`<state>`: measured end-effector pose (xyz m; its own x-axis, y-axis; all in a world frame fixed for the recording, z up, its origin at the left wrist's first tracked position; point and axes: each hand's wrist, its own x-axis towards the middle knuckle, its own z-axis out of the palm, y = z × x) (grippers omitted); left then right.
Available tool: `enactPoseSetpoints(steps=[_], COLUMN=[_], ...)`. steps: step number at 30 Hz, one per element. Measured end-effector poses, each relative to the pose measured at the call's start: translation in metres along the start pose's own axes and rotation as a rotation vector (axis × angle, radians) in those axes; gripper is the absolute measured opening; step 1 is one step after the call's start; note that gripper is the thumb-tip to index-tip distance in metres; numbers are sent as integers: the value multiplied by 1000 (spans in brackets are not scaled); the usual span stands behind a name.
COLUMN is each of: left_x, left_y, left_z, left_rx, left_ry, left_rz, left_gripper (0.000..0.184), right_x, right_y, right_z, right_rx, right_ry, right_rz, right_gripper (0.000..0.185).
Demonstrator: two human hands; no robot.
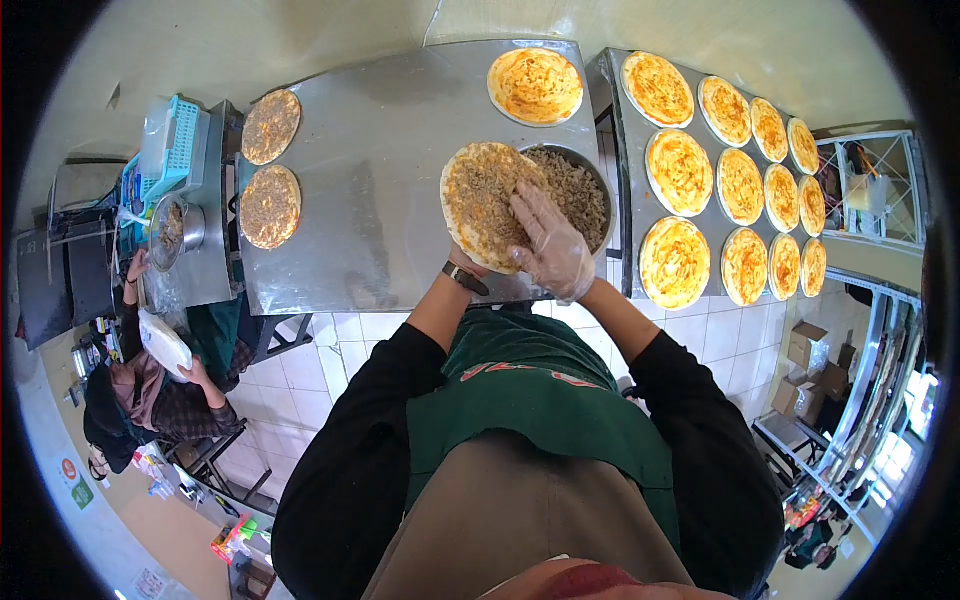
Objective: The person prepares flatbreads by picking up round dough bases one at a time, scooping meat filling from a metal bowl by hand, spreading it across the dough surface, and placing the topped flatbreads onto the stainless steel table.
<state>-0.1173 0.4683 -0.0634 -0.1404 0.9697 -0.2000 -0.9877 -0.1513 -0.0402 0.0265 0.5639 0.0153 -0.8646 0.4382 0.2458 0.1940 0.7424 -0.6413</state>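
Observation:
My left hand [470,262] is under the near edge of a round flatbread [478,200] spread with brown crumbly topping, holding it up beside a metal bowl. Most of that hand is hidden by the bread. My right hand [552,245], in a clear plastic glove, lies on the bread's right side with its fingers stretched over the topping. Below and to the right, the metal bowl [612,215] holds brown minced filling [572,190]. Part of the bowl is covered by the bread and my right hand.
Two topped breads [270,127] [270,207] lie at the metal table's [350,230] left end, an orange-sauced one [535,87] at its back right. Several sauced breads [740,187] cover the right table. At far left, another person [165,390] holds white discs near a pot [190,230].

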Motion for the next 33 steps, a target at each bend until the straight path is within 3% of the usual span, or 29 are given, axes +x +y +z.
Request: enactPoseSetpoints(steps=[3,5,7,9,11,13,14,15,17,19,21,23,26,27,30,31,33], left_x=[-5,-5,-8,-10,-11,-15,-15,-14,-12,-9,-12,-12,-14,-15,-17,-17,-18], left_y=[2,5,4,3,3,3,4,4,-1,-3,-4,-3,-6,-8,-9,-8,-5], left_z=[-10,-14,-17,-22,-23,-21,-19,-18,-17,-15,-13,-11,-9,-7,-8,-10,-15], left_rx=[64,36,36,-44,-119,-98,-95,-65,-38,42,76,110,35,42,6,-41,5], left_ry=[61,56,95,72,41,-57,-56,-12,34,74,92,113,59,71,58,37,38], left_rz=[5,-9,11,-20,-43,-87,-87,-77,-74,-82,-61,-44,-88,-82,-69,-61,-38], left_gripper=[66,66,66,66,66,63,63,63,62,63,64,64,64,63,63,63,63], right_x=[-19,-23,-20,-12,-13,-19,-14,-7,2,5,3,-2,9,6,-3,-8,-17], right_y=[19,22,12,5,22,46,41,31,15,32,57,62,26,31,56,65,72], right_z=[21,23,15,11,18,31,20,12,6,13,22,20,-5,0,20,22,23], right_rx=[-113,-50,-17,-60,-30,29,-23,-23,-105,-123,-16,12,-88,-90,7,8,406], right_ry=[15,147,125,-90,-22,106,112,112,-79,-48,36,80,-63,-63,38,39,108], right_rz=[40,236,143,-128,-76,251,105,108,-93,-92,375,380,-41,-37,468,464,678], right_gripper=[64,67,69,69,69,70,69,69,68,67,65,62,59,59,64,64,68])
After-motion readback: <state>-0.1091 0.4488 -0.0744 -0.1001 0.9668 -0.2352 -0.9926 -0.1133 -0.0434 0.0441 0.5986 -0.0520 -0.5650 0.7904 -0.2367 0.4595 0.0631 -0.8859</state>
